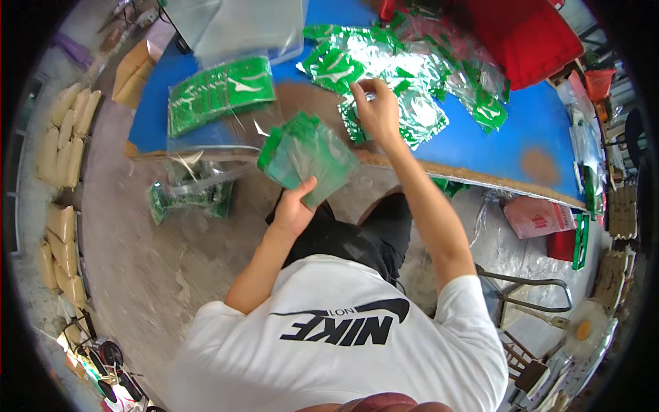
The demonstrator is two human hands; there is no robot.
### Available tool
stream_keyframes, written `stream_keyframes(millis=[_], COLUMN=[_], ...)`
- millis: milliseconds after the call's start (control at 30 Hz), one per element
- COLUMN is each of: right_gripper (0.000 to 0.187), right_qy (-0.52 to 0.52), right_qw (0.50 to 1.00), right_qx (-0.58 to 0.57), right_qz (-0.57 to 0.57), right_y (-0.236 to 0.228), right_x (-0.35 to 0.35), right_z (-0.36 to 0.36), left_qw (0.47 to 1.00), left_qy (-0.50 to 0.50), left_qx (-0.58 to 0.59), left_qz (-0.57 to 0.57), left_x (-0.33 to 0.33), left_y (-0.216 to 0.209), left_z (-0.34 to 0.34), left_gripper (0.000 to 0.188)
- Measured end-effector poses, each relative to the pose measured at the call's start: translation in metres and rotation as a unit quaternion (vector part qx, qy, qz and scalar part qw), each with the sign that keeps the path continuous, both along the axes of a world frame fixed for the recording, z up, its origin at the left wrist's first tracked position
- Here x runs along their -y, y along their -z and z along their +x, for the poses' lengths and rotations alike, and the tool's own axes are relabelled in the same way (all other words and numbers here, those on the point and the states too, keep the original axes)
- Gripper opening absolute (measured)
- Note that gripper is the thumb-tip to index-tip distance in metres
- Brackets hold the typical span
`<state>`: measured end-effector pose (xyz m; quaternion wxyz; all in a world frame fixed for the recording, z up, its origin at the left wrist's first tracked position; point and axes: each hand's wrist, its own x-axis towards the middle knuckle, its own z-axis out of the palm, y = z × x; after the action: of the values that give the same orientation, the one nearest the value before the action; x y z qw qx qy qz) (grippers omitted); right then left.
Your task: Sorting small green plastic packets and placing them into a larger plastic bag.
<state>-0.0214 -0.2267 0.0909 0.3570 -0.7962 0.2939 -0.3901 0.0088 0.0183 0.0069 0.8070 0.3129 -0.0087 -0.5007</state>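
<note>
My left hand [296, 211] is closed on a fanned stack of clear plastic packets with green edges [312, 158], held in front of the table's near edge. The thumb lies on top of the stack. My right hand [379, 113] reaches over a loose heap of shiny green-and-clear packets [415, 117] on the table. Its thumb and bent fingers are apart, and nothing shows between them. Whether the fingertips touch the packets cannot be made out. Left of the stack lies a large clear bag filled with neatly layered green packets [221, 96], near the table's edge.
The blue table [542, 154] has a worn brown edge. A red bin [522, 41] tips toward the heap at the back right. A translucent container [240, 31] stands at the back left. Below the table's left end is another filled clear bag [195, 196]; a pink sack [539, 216] lies right.
</note>
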Motion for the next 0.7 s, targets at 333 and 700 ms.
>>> stream_keyframes(millis=[333, 700], right_gripper=[0.044, 0.040], right_qy=[-0.035, -0.203], right_qw=[0.970, 0.952], right_qx=[-0.219, -0.158], right_qz=[-0.097, -0.165], right_y=[0.003, -0.025], right_x=[0.062, -0.041], right_z=[0.048, -0.085], left_qw=[0.999, 0.995], left_qy=[0.050, 0.000], left_qx=[-0.005, 0.025], left_qz=[-0.014, 0.095], left_x=[-0.009, 0.002], left_y=[0.000, -0.016], left_z=[-0.006, -0.014], left_gripper=[0.060, 0.047])
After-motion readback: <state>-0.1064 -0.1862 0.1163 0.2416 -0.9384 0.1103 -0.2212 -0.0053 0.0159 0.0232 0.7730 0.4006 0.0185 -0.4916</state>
